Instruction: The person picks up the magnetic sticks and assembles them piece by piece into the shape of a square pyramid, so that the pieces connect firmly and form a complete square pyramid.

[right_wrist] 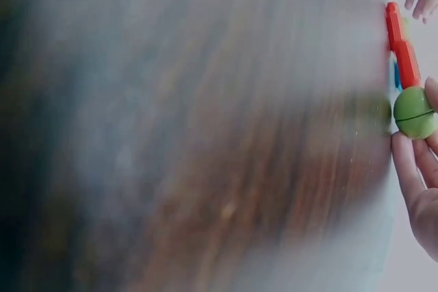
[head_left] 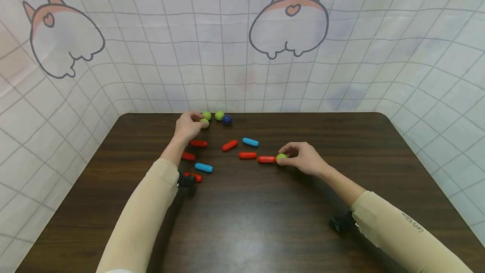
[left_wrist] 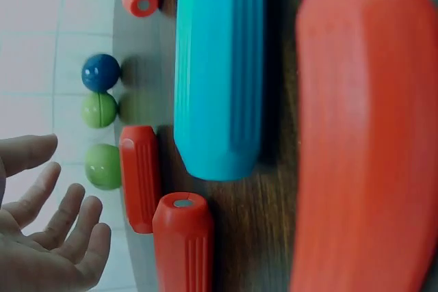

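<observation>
My right hand [head_left: 306, 159] pinches a green ball [right_wrist: 412, 112] between thumb and fingertips. The ball meets the end of a red rod [head_left: 267, 159], and another red rod [head_left: 247, 155] lies in line to its left. At the table's far edge, my left hand [head_left: 186, 127] is beside a green ball [head_left: 204, 123] and a second green ball [head_left: 206, 116]. Its fingers look loosely bent, with nothing gripped in the left wrist view. A further green ball [head_left: 219, 116] touches a dark blue ball [head_left: 227, 119] just right of them.
Several red rods lie around the left forearm, one [head_left: 198, 143] near the left hand. A blue rod [head_left: 203, 167] and a second blue rod [head_left: 250, 142] rest on the dark wooden table [head_left: 242, 222]. Behind stands a white checked cloth [head_left: 182, 54].
</observation>
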`<state>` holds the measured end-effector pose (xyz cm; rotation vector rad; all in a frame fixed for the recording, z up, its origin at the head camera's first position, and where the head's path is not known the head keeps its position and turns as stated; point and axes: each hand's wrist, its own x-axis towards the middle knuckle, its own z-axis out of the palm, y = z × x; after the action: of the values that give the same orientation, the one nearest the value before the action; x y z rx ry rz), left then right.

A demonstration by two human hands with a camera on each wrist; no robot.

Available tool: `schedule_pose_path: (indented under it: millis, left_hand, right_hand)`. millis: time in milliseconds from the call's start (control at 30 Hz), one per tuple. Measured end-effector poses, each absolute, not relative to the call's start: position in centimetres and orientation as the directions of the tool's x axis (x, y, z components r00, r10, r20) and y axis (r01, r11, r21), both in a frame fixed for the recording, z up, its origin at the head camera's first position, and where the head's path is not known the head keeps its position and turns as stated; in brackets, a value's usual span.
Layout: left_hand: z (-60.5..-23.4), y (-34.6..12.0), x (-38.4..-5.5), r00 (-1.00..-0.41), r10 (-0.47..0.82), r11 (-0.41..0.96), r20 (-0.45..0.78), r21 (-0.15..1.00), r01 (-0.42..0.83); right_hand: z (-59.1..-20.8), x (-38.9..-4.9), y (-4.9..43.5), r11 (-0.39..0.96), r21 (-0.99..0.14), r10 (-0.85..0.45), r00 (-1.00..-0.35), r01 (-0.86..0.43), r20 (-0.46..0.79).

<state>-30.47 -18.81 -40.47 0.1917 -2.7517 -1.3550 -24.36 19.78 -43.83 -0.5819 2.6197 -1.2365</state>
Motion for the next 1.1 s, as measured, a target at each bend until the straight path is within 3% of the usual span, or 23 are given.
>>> schedule_pose_path:
  millis: [600, 1100]
  left_hand:
    - [-41.1, -18.8, -32.0, -0.958, -0.246, 0.52, -0.145, 0.815, -0.257]
    - [-41.4, -19.1, -31.7, -0.971, -0.214, 0.567, -0.103, 0.797, -0.21]
  right_hand:
    - [-43.8, -24.3, 20.3, 0.564, -0.787, -0.413, -0.911, -0.25, -0.006]
    - [-43.9, -24.2, 20.3, 0.567, -0.786, -0.414, -0.91, -0.248, -0.011]
